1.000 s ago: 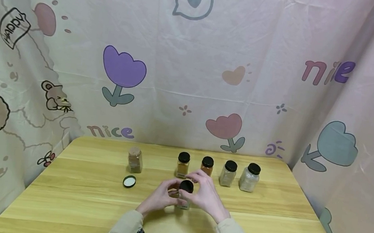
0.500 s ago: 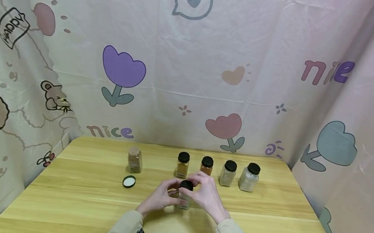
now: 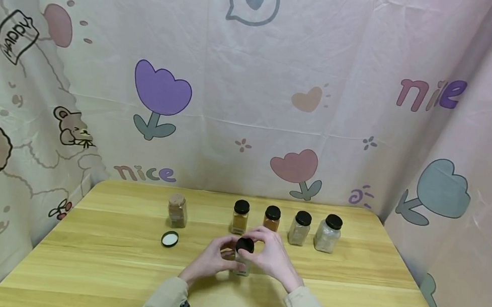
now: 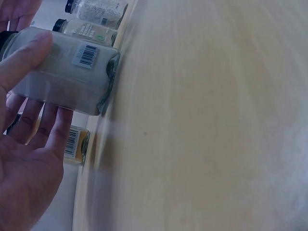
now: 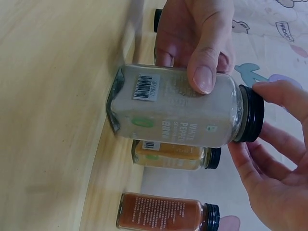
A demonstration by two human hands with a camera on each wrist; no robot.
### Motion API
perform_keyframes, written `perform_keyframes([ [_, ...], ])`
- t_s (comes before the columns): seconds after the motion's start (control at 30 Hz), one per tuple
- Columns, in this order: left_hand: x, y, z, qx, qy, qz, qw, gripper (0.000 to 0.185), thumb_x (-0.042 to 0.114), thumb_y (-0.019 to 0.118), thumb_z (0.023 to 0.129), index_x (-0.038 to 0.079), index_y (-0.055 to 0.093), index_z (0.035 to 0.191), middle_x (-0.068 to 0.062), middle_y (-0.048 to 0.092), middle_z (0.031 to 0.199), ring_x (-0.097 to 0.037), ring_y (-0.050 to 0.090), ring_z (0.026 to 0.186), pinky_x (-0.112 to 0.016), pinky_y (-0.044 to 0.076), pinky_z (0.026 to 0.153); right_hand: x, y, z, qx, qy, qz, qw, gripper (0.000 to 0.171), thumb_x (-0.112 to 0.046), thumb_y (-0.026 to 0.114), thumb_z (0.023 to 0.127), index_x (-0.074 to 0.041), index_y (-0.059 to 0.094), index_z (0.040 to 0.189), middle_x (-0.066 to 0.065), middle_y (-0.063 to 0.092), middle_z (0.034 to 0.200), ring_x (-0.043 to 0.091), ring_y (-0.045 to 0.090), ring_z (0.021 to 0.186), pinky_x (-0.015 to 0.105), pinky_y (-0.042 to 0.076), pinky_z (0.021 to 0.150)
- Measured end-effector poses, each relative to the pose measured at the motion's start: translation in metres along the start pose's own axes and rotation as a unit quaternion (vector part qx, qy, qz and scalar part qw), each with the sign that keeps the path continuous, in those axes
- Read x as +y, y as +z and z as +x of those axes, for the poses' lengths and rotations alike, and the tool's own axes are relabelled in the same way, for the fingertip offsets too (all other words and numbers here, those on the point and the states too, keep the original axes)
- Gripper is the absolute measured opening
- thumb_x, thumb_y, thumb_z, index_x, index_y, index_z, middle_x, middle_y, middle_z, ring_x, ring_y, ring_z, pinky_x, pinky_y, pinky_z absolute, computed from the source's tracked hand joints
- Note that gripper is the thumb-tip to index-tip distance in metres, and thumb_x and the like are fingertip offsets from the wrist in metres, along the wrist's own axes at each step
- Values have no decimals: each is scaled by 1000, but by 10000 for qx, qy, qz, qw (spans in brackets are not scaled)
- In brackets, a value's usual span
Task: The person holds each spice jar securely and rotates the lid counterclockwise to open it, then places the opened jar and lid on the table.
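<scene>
Jars: six; five capped (image 3: 272, 218), one open (image 3: 178, 210) (lid (image 3: 170, 238) beside).

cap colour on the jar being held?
Black. The cap on the held jar shows best in the right wrist view, with the right hand around it.

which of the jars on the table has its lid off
The leftmost jar, standing alone. Its black lid lies on the table in front of it; every other jar wears a black cap.

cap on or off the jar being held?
On. The black cap sits on the neck of the white pepper jar; right hand fingers grip the cap, left hand holds the glass.
</scene>
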State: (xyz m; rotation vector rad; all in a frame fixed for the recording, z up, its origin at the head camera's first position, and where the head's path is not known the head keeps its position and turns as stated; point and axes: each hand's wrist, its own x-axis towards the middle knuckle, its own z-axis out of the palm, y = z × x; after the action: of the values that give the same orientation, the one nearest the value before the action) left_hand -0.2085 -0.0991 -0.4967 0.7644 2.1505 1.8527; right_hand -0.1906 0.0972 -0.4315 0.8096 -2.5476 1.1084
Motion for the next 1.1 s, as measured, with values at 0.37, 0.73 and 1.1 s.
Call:
perform_keyframes([
  [0.37, 1, 1, -1, 25, 3, 58, 10000, 47, 7, 81, 84, -1, 61, 125, -21, 63, 127, -19, 63, 116, -28, 54, 106, 0, 2, -3, 285, 283, 45, 9992, 43, -25, 90, 74, -6, 75, 109, 6, 72, 100, 15, 63, 86, 29, 57, 76],
  [0.73, 0, 1, 0, 21, -4, 2, 10000, 45, 6, 80, 84, -2, 61, 124, -21, 62, 128, -24, 63, 119, -27, 55, 105, -4, 4, 0, 421, 268, 73, 9987, 31, -23, 90, 73, -8, 77, 97, 1, 71, 93, 11, 59, 79, 31, 56, 69],
  [1.1, 0, 1, 0, 10, 101, 59, 9999, 49, 6, 81, 83, -2, 60, 126, -22, 63, 127, -20, 63, 118, -27, 53, 107, -3, 2, -1, 105, 12, 120, 9999, 25, -11, 83, 79, -5, 76, 103, 4, 72, 103, 19, 68, 91, 31, 60, 80],
])
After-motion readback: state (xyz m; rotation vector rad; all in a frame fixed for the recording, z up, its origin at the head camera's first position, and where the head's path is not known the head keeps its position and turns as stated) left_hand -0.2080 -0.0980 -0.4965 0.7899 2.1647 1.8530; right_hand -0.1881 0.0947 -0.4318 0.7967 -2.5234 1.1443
